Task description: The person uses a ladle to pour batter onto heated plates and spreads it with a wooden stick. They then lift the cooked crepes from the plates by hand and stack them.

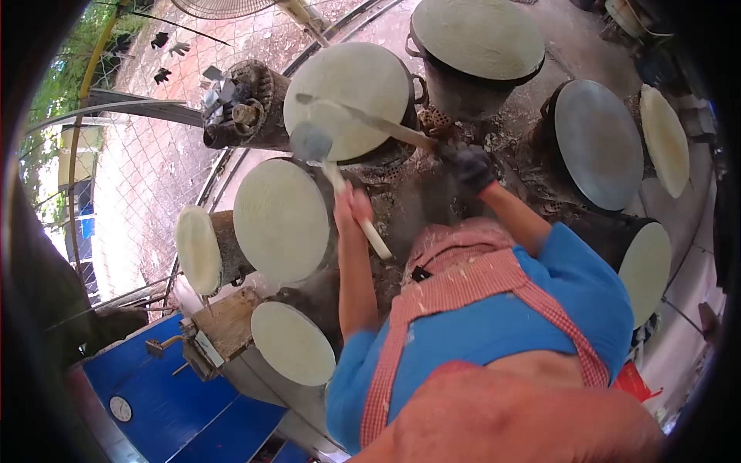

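My bare left hand (pixel 353 207) is closed around the pale handle of a stick with a rounded grey head (pixel 311 143), perhaps a swab; blur hides its exact kind. The head is over the lower left edge of a pale round sheet (pixel 343 85) on a round griddle. My right hand (pixel 471 167), in a dark glove, grips the wooden handle of a long flat spatula (pixel 370 121). Its blade reaches left across the same sheet; whether it touches cannot be made out.
Around me stand several round griddles with pale sheets, among them one left (pixel 279 220) and one at the top (pixel 478 38). A grey griddle top (pixel 599 145) shows bare at right. Baskets (pixel 245 104), a wire fence (pixel 166 92) and a blue panel (pixel 174 386) are at left.
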`<state>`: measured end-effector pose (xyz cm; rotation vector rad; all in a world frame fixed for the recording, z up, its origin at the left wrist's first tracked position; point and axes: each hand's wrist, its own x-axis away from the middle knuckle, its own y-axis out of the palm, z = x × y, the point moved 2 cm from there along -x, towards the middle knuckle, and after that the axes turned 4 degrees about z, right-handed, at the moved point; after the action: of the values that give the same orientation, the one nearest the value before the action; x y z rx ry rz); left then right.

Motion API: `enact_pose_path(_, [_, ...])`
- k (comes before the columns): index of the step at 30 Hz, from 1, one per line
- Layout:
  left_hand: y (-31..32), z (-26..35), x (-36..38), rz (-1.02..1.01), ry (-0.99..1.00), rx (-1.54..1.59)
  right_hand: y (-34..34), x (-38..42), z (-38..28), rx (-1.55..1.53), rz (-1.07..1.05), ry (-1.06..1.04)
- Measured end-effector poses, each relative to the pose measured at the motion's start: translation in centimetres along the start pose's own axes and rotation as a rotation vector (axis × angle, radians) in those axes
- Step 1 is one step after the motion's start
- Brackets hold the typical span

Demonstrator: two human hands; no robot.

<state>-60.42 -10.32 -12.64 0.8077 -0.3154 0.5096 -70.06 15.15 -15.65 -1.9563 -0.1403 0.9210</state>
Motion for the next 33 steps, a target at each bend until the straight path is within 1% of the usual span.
enact_pose_path(1, [0.9,0.5,0.4,-0.001,-0.006,0.004,-0.2,-0.6,0.3,0.006,-0.005,0.001])
enact_pose_path(3, [0.5,0.1,3.7,0.157,-0.189,-0.12,-0.2,1.7,-0.6,0.057,-0.316,0.009])
enact_pose_path(4, [0.6,0.5,2.8,0.103,-0.618,0.497,0.8,2.1,-0.3,0.141,-0.338,0.111])
enact_pose_path(5, [1.2,0.4,3.0,0.035,-0.773,0.673,0.9,2.6,-0.2,0.148,-0.35,0.097])
enact_pose_path(7, [3.2,1.1,3.3,0.008,-0.829,0.78,0.3,3.1,-0.3,0.116,-0.227,0.057])
enact_pose_path(8, [3.2,1.0,3.9,0.017,-0.827,0.781,1.0,3.9,0.8,-0.214,-0.135,0.131])
enact_pose_path(9, [3.8,1.1,3.8,-0.007,-0.856,0.794,2.2,4.1,1.3,-0.205,-0.118,0.122])
enact_pose_path(11, [5.1,0.2,3.6,-0.055,-0.904,0.796,2.6,5.5,3.0,-0.946,0.009,0.357])
enact_pose_path(12, [5.7,-0.4,3.2,-0.09,-0.867,0.791,1.2,5.6,3.9,-0.917,0.028,0.35])
enact_pose_path(13, [7.2,-0.9,2.6,-0.131,-0.838,0.773,0.1,5.4,4.7,-0.981,-0.112,0.554])
enact_pose_path(14, [8.8,-1.5,2.0,-0.125,-0.827,0.748,-0.6,5.3,5.9,-1.049,-0.24,0.768])
enact_pose_path(15, [10.5,-2.4,0.5,-0.154,-0.86,0.716,-1.2,5.5,8.0,-1.031,-0.188,0.777])
enact_pose_path(17, [12.4,-3.7,-2.0,-0.165,-0.931,0.741,-1.5,7.1,11.0,-1.185,-0.228,0.96])
enact_pose_path(18, [14.2,-4.4,-3.5,-0.141,-0.971,0.776,-2.1,7.1,12.1,-1.188,-0.201,0.971])
enact_pose_path(20, [18.5,-5.5,-6.5,-0.167,-1.046,0.768,-4.7,6.3,14.0,-1.165,-0.063,1.208])
enact_pose_path(21, [20.4,-6.2,-8.6,-0.185,-1.071,0.706,-5.9,5.8,14.9,-1.148,0.001,1.321])
enact_pose_path(22, [22.5,-6.9,-10.9,-0.204,-1.094,0.643,-6.7,5.3,15.6,-1.121,0.092,1.349])
enact_pose_path(23, [24.4,-7.8,-13.3,-0.221,-1.055,0.562,-5.7,5.7,16.8,-1.125,0.105,1.356])
enact_pose_path(25, [27.8,-10.1,-18.5,-0.227,-0.947,0.365,-2.6,6.5,20.0,-1.254,0.391,1.337])
enact_pose_path(26, [28.6,-11.7,-21.6,-0.202,-0.907,0.27,-3.9,5.1,20.0,-1.163,0.336,1.347])
enact_pose_path(27, [29.9,-12.9,-23.1,-0.146,-0.845,0.183,-4.5,3.9,19.6,-1.164,0.358,1.367])
enact_pose_path(28, [30.9,-14.0,-24.5,-0.099,-0.777,0.103,-4.9,2.6,19.5,-1.102,0.269,1.43])
enact_pose_path(29, [31.4,-15.0,-25.6,-0.106,-0.789,0.094,-4.9,1.6,20.0,-1.034,0.176,1.483])
enact_pose_path(30, [30.6,-16.1,-27.3,-0.069,-0.692,-0.007,-3.5,1.4,20.4,-0.976,0.179,1.429])
enact_pose_path(31, [30.9,-16.3,-27.7,-0.035,-0.59,-0.102,-2.5,1.3,20.7,-0.97,0.189,1.433])
enact_pose_path(32, [30.7,-16.4,-27.8,0.011,-0.533,-0.15,-1.7,1.0,20.9,-0.713,0.094,1.285])
enact_pose_path(33, [30.4,-16.2,-27.9,0.011,-0.542,-0.156,-1.2,0.6,20.8,-0.464,-0.003,1.136])
